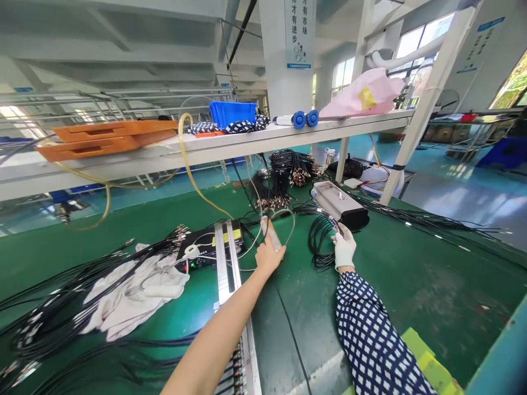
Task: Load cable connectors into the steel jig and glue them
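Note:
My bare left hand is closed around a pale, rounded handpiece at mid-table; cords run close by its far end, and its exact kind is unclear. In a white glove, my right hand grips the edge of a coil of black cable, which rests on the green table. Left of my left hand sits a black control box with small lit indicators. A metal rail fixture lies across its front, partly behind my left forearm.
Bundled black cables lie at the back. A silver-and-black case stands beyond my right hand. At left, more cables spread over a white cloth. The raised shelf crosses above, carrying orange trays and a blue bin.

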Tool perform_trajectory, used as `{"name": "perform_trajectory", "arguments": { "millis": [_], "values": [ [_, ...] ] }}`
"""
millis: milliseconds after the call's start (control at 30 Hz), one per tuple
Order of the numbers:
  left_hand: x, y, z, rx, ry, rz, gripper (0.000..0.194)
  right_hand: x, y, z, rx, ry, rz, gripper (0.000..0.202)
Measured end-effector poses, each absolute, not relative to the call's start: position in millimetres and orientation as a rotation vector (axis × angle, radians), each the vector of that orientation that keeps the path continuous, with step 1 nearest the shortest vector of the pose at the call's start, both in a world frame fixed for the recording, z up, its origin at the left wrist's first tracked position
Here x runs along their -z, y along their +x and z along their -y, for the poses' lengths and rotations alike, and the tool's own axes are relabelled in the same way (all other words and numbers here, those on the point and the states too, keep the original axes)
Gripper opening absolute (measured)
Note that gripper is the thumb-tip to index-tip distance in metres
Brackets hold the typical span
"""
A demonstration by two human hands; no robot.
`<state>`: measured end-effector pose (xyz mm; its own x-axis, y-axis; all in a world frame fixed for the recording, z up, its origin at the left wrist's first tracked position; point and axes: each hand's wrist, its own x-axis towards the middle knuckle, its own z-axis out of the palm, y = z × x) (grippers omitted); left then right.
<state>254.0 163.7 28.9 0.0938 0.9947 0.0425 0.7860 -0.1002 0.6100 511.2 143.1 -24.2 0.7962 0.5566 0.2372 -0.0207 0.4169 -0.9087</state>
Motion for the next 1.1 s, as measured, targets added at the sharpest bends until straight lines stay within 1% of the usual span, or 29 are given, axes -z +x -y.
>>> {"name": "perform_trajectory", "arguments": {
  "millis": [100, 167, 233, 300, 367, 467, 567, 633, 700, 733, 800, 833, 867, 900, 967, 1000, 1033, 1067, 1100],
  "values": [
    [-40, 245, -158, -0.770, 1.900, -1.628, 0.075, 26, 511, -146, -0.394, -1.080, 0.535, 0.027],
    [-52, 225, -138, -0.870, 1.917, -1.512, 0.071, 26, 511, -147, -0.389, -1.071, 0.502, 0.027],
    [-67, 197, -104, -0.974, 1.925, -1.354, 0.069, 24, 510, -147, -0.376, -1.060, 0.464, 0.029],
    [-80, 165, -60, -1.107, 1.831, -1.029, 0.069, 18, 506, -143, -0.365, -1.039, 0.447, 0.032],
    [-89, 134, -12, -1.171, 1.732, -0.939, 0.069, 8, 495, -137, -0.378, -1.007, 0.477, 0.036],
    [-92, 95, 51, -1.147, 1.670, -0.950, 0.070, -17, 471, -124, -0.492, -0.939, 0.658, 0.045],
    [-93, 70, 87, -1.218, 1.771, -1.047, 0.069, -52, 452, -104, -0.652, -0.879, 0.872, 0.054],
    [-101, 61, 95, -1.322, 1.845, -1.145, 0.066, -79, 451, -81, -0.706, -0.848, 0.931, 0.054],
    [-113, 55, 92, -1.444, 1.932, -1.225, 0.063, -108, 456, -48, -0.737, -0.818, 0.948, 0.046],
    [-118, 54, 89, -1.507, 1.996, -1.257, 0.063, -122, 458, -27, -0.766, -0.812, 0.958, 0.046],
    [-124, 55, 82, -1.605, 2.167, -1.302, 0.065, -148, 454, 16, -0.873, -0.814, 1.009, 0.054],
    [-123, 57, 80, -1.627, 2.265, -1.304, 0.068, -158, 447, 35, -1.081, -0.800, 1.111, 0.060],
    [-119, 61, 79, -1.610, 2.365, -1.287, 0.072, -165, 436, 51, -1.267, -0.785, 1.193, 0.068],
    [-113, 66, 80, -1.548, 2.470, -1.242, 0.075, -168, 423, 63, -1.378, -0.778, 1.244, 0.081],
    [-91, 78, 87, -1.323, 2.654, -1.087, 0.076, -159, 395, 71, -1.421, -0.709, 1.232, 0.103],
    [-78, 85, 92, -1.177, 2.723, -0.996, 0.076, -148, 383, 68, -1.406, -0.661, 1.175, 0.104],
    [-64, 91, 96, -1.036, 2.750, -0.926, 0.074, -133, 373, 63, -1.388, -0.630, 1.085, 0.099],
    [-51, 96, 100, -0.899, 2.732, -0.885, 0.073, -117, 367, 56, -1.392, -0.639, 0.992, 0.091],
    [-41, 99, 102, -0.785, 2.651, -0.871, 0.074, -101, 364, 48, -1.398, -0.677, 0.890, 0.077]
  ]
}}
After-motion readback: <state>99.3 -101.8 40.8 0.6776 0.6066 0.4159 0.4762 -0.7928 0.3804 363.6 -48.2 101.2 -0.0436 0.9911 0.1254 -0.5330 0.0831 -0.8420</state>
